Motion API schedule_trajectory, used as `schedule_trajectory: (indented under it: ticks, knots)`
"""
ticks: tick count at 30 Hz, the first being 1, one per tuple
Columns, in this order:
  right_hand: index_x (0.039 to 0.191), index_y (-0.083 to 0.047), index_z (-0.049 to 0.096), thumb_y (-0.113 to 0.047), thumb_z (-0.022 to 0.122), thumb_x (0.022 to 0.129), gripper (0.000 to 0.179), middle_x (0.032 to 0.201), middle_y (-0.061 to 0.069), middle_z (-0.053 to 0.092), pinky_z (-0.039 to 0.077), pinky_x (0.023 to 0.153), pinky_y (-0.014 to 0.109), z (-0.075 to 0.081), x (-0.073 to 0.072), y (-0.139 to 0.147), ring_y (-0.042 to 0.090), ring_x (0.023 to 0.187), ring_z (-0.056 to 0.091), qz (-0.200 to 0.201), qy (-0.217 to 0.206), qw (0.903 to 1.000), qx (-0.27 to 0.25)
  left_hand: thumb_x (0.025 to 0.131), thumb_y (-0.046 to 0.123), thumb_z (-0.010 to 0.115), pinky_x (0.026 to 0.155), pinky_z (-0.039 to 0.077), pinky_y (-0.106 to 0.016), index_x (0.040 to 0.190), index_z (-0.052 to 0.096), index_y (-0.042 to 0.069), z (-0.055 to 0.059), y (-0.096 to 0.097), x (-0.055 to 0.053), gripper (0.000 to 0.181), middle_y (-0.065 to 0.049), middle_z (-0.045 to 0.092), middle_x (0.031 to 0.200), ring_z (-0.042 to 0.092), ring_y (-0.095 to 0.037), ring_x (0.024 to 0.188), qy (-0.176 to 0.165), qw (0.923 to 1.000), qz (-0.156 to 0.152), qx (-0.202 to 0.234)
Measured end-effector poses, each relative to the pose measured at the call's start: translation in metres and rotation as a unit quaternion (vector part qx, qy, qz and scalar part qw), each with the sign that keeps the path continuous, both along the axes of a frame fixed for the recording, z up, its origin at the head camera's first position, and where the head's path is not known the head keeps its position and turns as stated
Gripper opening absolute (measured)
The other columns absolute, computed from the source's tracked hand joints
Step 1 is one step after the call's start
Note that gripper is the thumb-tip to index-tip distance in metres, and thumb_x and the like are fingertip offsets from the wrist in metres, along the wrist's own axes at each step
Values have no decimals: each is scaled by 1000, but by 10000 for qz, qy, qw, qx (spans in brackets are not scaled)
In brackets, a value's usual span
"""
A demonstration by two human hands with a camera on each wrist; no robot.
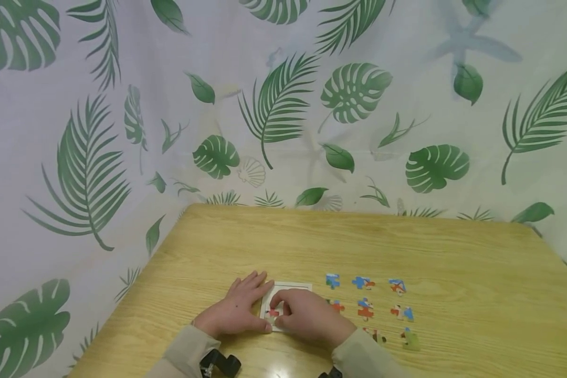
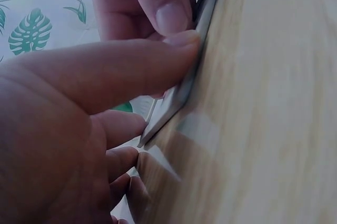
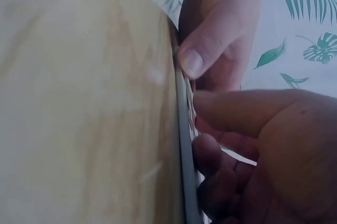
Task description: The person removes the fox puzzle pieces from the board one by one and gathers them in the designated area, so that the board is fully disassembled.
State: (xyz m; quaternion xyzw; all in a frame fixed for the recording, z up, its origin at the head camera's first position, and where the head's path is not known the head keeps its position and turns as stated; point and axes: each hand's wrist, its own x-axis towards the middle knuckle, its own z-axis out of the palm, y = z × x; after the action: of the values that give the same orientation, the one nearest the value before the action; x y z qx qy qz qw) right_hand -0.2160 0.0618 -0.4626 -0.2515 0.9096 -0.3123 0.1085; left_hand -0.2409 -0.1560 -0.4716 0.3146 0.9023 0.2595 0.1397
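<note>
A small pale puzzle board with a raised rim lies flat on the table. My left hand spreads along the board's left side, its thumb at the near left corner. In the left wrist view, the left thumb touches the rim. My right hand reaches over the board with bent fingers. Its thumb and forefinger pinch a jigsaw piece with red on it, low at the board's left side. In the right wrist view, the right thumb is just over the board's edge; the piece is mostly hidden.
Several loose jigsaw pieces lie in rows right of the board, among them a blue one, a red and blue one and a green one. The wooden table ends at a leaf-patterned curtain.
</note>
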Motion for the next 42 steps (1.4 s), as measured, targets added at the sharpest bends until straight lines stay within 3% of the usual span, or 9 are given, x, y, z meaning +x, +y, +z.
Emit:
schedule_trajectory:
  ticks: [11, 18, 25, 31, 42]
  knots:
    - [99, -21, 71, -22, 70, 94, 5, 69, -12, 54, 42, 54, 27, -1, 4, -9, 6, 59, 50, -430, 326, 9984, 149, 83, 46, 79, 120, 3, -60, 158, 35, 5, 5, 2, 4, 96, -17, 17, 167, 6, -37, 154, -53, 10000, 44, 69]
    - [89, -20, 66, -20, 73, 92, 8, 73, -10, 57, 43, 56, 28, -1, 7, -11, 8, 62, 51, -911, 167, 9949, -394, 83, 49, 78, 119, 3, -61, 158, 34, 5, 4, 2, 4, 97, -16, 17, 167, 6, -36, 154, -46, 10000, 55, 64]
    - [82, -22, 62, -18, 73, 92, 15, 72, -11, 59, 43, 59, 28, 2, 5, -9, 9, 65, 52, -1120, 179, 9907, -748, 83, 49, 77, 120, 3, -60, 158, 34, 6, 4, 2, 3, 97, -14, 15, 167, 5, -34, 154, -64, 9999, 104, -35]
    - [83, -21, 64, -16, 74, 91, 14, 76, -10, 61, 46, 65, 30, 7, 2, 3, 10, 70, 54, -1356, 176, 9869, -859, 84, 48, 77, 120, 3, -59, 159, 33, 6, 3, 3, 2, 96, -13, 15, 168, 5, -34, 154, -49, 9999, 89, -64]
    - [86, -18, 64, -17, 73, 93, 11, 77, -7, 61, 45, 62, 31, 17, 9, 36, 14, 70, 54, -1502, -213, 9836, -977, 84, 48, 77, 120, 3, -60, 158, 34, 5, 3, 0, 1, 96, -15, 16, 167, 6, -35, 154, -39, 10000, 70, 2]
